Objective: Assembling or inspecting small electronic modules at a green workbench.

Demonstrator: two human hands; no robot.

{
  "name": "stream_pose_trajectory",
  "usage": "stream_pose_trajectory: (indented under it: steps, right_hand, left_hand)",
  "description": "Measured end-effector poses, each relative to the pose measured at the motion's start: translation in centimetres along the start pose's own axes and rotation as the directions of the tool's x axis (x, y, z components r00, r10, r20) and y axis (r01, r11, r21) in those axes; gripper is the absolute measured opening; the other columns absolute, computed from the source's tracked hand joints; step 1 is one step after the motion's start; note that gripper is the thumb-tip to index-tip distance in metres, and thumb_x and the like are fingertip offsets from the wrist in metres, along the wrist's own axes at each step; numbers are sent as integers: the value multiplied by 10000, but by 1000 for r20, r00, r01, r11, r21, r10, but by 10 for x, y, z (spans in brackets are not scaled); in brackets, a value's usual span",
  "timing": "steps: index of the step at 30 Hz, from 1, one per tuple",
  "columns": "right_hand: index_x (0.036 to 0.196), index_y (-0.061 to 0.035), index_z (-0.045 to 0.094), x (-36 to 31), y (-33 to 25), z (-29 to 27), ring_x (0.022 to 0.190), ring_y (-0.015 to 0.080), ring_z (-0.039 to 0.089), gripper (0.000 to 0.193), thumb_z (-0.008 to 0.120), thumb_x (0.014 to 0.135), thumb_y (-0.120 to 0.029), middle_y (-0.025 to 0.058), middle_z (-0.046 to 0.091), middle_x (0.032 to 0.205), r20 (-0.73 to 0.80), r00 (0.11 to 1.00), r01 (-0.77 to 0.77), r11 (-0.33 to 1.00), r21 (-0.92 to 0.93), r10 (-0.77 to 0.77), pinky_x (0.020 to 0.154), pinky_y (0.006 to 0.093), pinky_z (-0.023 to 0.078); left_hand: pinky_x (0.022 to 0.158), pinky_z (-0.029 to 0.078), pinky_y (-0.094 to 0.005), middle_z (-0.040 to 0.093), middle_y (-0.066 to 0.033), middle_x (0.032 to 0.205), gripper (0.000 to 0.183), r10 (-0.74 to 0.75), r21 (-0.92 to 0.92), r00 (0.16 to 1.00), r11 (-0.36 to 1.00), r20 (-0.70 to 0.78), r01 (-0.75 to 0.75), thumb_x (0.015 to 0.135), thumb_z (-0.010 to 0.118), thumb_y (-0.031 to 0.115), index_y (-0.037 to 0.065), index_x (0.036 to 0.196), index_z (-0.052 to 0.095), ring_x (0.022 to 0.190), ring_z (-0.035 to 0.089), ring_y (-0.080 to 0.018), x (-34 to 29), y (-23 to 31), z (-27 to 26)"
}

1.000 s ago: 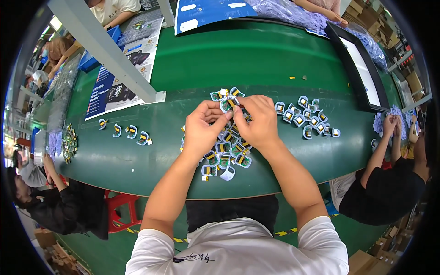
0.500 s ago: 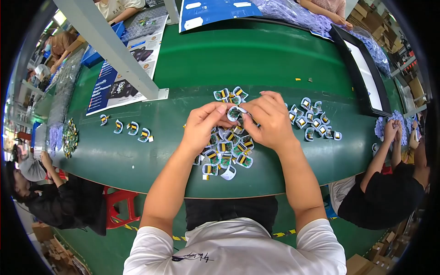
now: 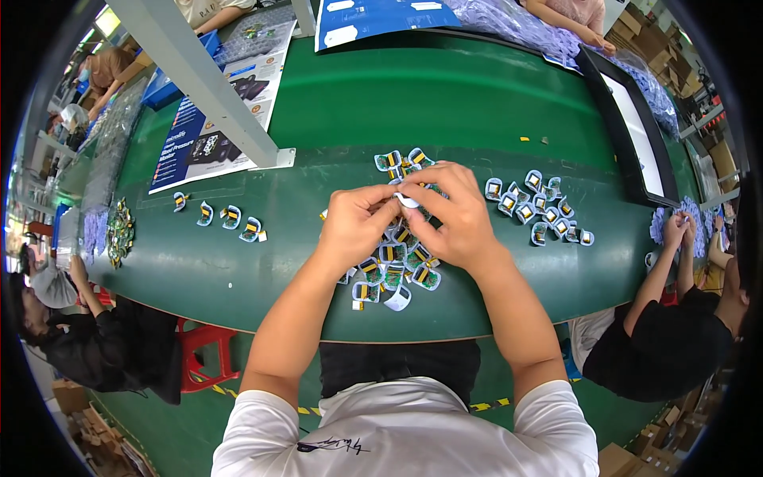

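Above a loose pile of small white plastic shells with green circuit boards and black-and-yellow parts [image 3: 392, 253], my two hands meet. Fingertips of my left hand [image 3: 354, 225] pinch one small white shell [image 3: 408, 200] from the left. My right hand [image 3: 459, 213] closes on the same shell from the right, its thumb below and fingers over the top. The shell is tilted, with its smooth white side showing; fingers cover most of it. Beyond my fingers a few more shells [image 3: 389, 161] lie at the pile's far edge.
Several similar shells [image 3: 524, 212] lie grouped to the right, and a short row of them [image 3: 231, 216] to the left. A grey metal post [image 3: 211, 87] stands on a printed sheet [image 3: 187, 151]. At far right is a black-framed panel [image 3: 636, 127]; co-workers sit at both sides.
The shell between my hands has turned, so its green inside no longer shows and its white side does. My right fingers have curled further over it.
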State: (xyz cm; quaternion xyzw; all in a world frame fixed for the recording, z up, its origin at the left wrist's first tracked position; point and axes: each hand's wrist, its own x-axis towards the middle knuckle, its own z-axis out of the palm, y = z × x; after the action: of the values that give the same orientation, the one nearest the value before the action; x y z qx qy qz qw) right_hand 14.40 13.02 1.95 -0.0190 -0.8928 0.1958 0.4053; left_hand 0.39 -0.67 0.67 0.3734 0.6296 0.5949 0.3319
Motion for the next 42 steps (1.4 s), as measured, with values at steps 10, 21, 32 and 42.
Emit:
stream_pose_trajectory:
  steps: [10,21,32,42]
  right_hand:
    - [1190,-37,759,2,5,-6,1239,360,630,465,876,747,-116,146,681,1312,-42,998,-39,981,193,47,1026,457,526]
    - [1167,-16,764,2,5,-3,1171,351,669,475,908,730,-134,142,713,1264,-69,997,56,986,158,-45,984,442,546]
    - [1137,-43,766,2,5,-1,1142,326,681,445,912,737,-170,112,718,1235,-99,994,66,984,168,-50,966,439,534]
    - [1150,-16,755,0,7,-1,1150,354,673,474,921,723,-137,149,718,1250,-76,995,73,984,165,-61,971,448,546]
  left_hand:
    - [728,585,-299,791,-142,1085,310,394,122,914,916,-99,-382,926,664,-62,40,1188,793,839,740,-177,4,-3,-5]
    - [872,608,-325,780,-150,1148,337,532,192,843,839,-84,-510,904,675,-102,47,1182,794,1019,763,-237,3,3,-7]
    - [881,608,-339,775,-155,1158,374,567,214,822,811,-59,-544,880,660,-138,33,1187,787,1024,762,-250,4,4,-8]
    - [868,607,-329,775,-152,1159,360,549,211,834,823,-51,-528,891,668,-128,34,1188,788,1019,761,-241,3,5,-8]
